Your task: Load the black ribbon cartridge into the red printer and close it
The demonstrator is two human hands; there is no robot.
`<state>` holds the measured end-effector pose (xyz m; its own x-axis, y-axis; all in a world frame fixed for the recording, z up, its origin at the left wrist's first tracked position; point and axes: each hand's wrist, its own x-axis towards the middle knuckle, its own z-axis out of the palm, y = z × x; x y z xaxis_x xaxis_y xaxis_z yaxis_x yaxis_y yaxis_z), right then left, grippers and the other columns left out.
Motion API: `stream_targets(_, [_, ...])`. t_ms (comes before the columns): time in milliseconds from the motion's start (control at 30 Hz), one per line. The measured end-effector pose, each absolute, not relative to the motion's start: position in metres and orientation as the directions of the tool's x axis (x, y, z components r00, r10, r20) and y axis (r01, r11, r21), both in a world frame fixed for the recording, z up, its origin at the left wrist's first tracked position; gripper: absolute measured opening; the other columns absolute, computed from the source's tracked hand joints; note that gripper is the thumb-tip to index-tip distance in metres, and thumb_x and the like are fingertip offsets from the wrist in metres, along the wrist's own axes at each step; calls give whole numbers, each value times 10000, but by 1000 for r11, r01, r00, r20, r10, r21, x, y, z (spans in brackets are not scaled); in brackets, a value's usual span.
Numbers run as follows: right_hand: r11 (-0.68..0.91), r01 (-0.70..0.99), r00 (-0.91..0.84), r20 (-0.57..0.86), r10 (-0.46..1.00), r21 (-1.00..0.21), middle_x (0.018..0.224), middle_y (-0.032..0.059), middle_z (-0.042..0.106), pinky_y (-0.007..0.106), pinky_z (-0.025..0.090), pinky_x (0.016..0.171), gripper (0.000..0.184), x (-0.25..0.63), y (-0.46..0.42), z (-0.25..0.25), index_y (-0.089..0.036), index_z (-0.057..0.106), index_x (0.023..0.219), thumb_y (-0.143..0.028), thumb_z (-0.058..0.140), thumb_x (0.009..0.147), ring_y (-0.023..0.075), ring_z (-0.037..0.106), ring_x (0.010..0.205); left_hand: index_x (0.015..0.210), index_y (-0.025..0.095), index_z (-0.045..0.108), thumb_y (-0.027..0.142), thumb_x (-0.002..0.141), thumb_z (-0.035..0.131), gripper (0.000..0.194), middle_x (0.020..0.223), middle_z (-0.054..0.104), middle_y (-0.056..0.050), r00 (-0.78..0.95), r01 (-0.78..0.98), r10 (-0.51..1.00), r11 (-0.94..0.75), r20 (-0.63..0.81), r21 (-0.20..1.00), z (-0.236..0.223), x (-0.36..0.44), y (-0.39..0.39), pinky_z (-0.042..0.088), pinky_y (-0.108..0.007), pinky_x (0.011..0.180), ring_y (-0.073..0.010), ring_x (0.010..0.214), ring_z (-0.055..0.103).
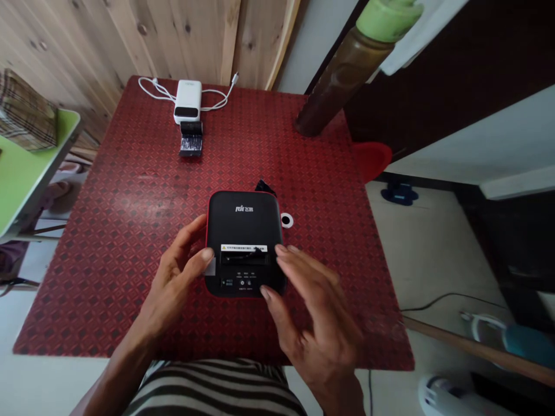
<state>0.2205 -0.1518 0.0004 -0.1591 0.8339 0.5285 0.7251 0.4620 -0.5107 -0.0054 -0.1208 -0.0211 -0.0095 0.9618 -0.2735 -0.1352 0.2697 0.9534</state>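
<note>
A black printer (243, 225) with a red edge and a white logo is in the middle of the red table. My left hand (176, 277) holds its left side, thumb on the top edge beside a small pale tab (210, 266); the other fingers are partly hidden behind the side. A dark strip lies in the printer's slot (245, 257), under a white warning label. My right hand (314, 312) has its fingers apart, fingertips at the printer's right edge and thumb near the lower right corner. Behind the printer are a crumpled black scrap (264, 186) and a small white ring (287, 220).
A white power bank (188, 101) with a white cable stands at the far left of the table (130, 231), a small black roll (191, 138) before it. A tall brown bottle (347, 69) with a green cap stands far right. Left is a green table (26, 173) with a plaid bag.
</note>
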Motion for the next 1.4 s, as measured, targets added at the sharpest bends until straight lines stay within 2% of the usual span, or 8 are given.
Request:
stream_targets(133, [278, 728, 25, 430, 903, -627, 1422, 169, 813, 507, 713, 1037, 536, 230, -174, -24, -212, 599, 1605, -366, 723, 1107, 323, 813, 1284, 1601, 379, 693, 459, 1021, 856, 608, 1731, 634, -58, 46, -135, 960, 278, -275, 951, -21, -12, -132, 596, -513, 1240, -370, 1589, 613])
stream_targets(233, [213, 736, 36, 350, 936, -643, 1424, 193, 811, 525, 737, 966, 655, 226, -187, -46, -205, 537, 1671, -494, 700, 1106, 361, 836, 1243, 1578, 378, 715, 455, 1013, 864, 590, 1711, 652, -60, 27, -123, 957, 291, -290, 949, -21, -13, -133, 620, -525, 1212, -382, 1564, 636])
stream_targets(367, [211, 743, 41, 358, 933, -636, 1430, 192, 815, 503, 750, 947, 655, 216, -190, -62, -226, 494, 1707, -434, 692, 1120, 352, 847, 1234, 1570, 379, 722, 452, 1003, 866, 589, 1699, 661, -64, 12, -138, 953, 301, -302, 944, -20, -9, -132, 678, -515, 1115, -406, 1544, 651])
stream_targets(733, [227, 731, 75, 406, 911, -644, 1351, 171, 843, 468, 756, 928, 554, 214, -184, -63, -228, 567, 1632, -442, 687, 1135, 325, 863, 1177, 1548, 359, 742, 391, 1011, 835, 546, 1640, 713, -56, -48, -152, 942, 321, -331, 935, -15, 1, -132, 670, -456, 1103, -357, 1488, 698])
stream_targets(967, [222, 726, 83, 404, 911, -651, 1359, 184, 847, 453, 756, 947, 539, 212, -184, -63, -212, 582, 1609, -448, 691, 1137, 322, 869, 1185, 1519, 309, 750, 391, 976, 845, 558, 1602, 740, -85, -79, -128, 942, 315, -326, 941, -14, 4, -130, 663, -487, 1110, -379, 1495, 691])
stream_targets(1233, [296, 708, -36, 386, 922, -641, 1281, 135, 868, 408, 735, 912, 482, 234, -177, -44, -216, 642, 1553, -481, 661, 1151, 285, 872, 1090, 1588, 326, 684, 478, 1026, 811, 597, 1665, 691, -81, -2, -115, 964, 264, -266, 958, -22, -6, -135, 637, -455, 1112, -371, 1488, 690])
stream_targets(1300, [308, 710, -40, 400, 916, -634, 1259, 105, 868, 412, 719, 939, 392, 245, -167, -29, -239, 683, 1515, -406, 647, 1163, 268, 861, 1077, 1597, 312, 678, 497, 1049, 778, 587, 1661, 692, -89, 24, -130, 969, 247, -246, 960, -29, -10, -134, 623, -465, 1124, -375, 1478, 692])
stream_targets(1400, [395, 738, -97, 492, 865, -547, 1214, 58, 879, 391, 690, 994, 333, 249, -139, -3, -268, 743, 1419, -140, 680, 1119, 225, 847, 1072, 1569, 269, 699, 537, 1092, 702, 547, 1619, 718, -109, -2, -135, 978, 205, -207, 969, -43, -15, -131, 551, -526, 1220, -384, 1469, 689])
